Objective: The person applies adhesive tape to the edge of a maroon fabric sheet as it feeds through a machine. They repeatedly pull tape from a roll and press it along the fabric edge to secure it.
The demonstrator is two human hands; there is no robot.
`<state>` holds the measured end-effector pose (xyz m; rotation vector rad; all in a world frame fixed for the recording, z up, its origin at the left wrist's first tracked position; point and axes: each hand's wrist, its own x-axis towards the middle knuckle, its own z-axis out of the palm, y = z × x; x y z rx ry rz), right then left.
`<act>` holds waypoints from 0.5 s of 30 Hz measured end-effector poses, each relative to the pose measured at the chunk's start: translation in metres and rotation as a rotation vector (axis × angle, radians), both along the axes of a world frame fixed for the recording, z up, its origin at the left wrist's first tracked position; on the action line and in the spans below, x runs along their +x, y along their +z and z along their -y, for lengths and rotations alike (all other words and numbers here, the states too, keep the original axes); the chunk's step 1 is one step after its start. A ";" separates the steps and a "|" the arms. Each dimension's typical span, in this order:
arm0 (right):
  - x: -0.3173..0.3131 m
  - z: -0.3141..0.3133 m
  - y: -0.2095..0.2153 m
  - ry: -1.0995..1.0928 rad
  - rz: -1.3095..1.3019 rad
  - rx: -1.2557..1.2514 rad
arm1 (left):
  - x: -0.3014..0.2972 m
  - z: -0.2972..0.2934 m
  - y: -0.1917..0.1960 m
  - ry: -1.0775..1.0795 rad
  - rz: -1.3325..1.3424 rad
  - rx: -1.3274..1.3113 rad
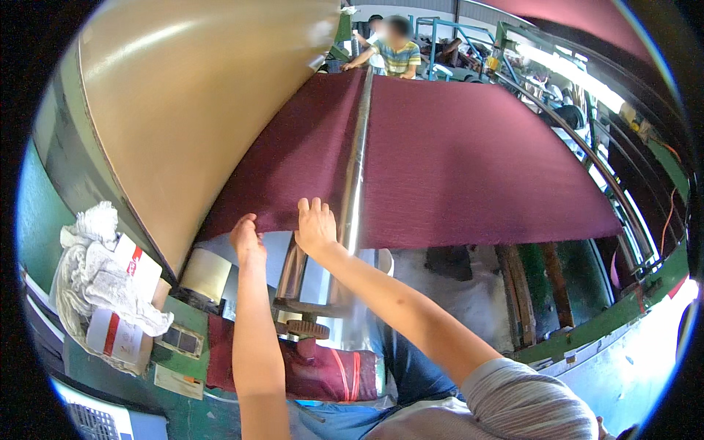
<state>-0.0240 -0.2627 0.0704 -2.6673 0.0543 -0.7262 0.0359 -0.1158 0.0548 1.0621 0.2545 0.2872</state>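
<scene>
A wide sheet of maroon fabric stretches across the machine and passes a shiny metal roller. My left hand pinches the near edge of the fabric, close to the big tan drum. Just right of it, my right hand is closed over the same edge beside the roller, its back turned up and its thumb hidden. Below my hands are a shorter metal roller and a brown toothed gear.
A maroon cloth-wrapped roll with red bands lies close to my body. White rags and cartons hang at the left on the green frame. Across the fabric, a person in a striped shirt stands with another person behind.
</scene>
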 end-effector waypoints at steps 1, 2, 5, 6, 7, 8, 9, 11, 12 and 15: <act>0.001 0.001 -0.003 0.039 0.038 -0.051 | 0.007 -0.003 -0.003 0.021 0.012 -0.019; 0.005 0.001 -0.009 0.076 0.074 -0.099 | 0.010 -0.006 -0.003 0.055 -0.025 0.005; 0.007 -0.003 -0.017 0.239 0.170 -0.193 | 0.014 -0.010 -0.001 0.153 -0.085 -0.008; 0.007 -0.002 -0.018 0.278 0.192 -0.198 | 0.015 -0.011 0.001 0.185 -0.143 -0.005; 0.006 -0.001 -0.016 0.315 0.213 -0.201 | 0.015 -0.011 0.003 0.215 -0.201 -0.001; 0.005 0.000 -0.016 0.341 0.225 -0.211 | 0.012 -0.012 0.003 0.209 -0.247 0.049; 0.004 0.001 -0.015 0.366 0.237 -0.221 | 0.011 -0.012 0.001 0.218 -0.279 0.077; 0.005 -0.004 -0.015 0.415 0.266 -0.221 | 0.011 -0.020 -0.003 0.244 -0.333 0.139; 0.005 -0.007 -0.016 0.434 0.277 -0.214 | 0.014 -0.023 -0.010 0.215 -0.298 0.126; 0.003 -0.010 -0.017 0.486 0.272 -0.173 | 0.006 -0.014 -0.008 0.179 -0.402 0.262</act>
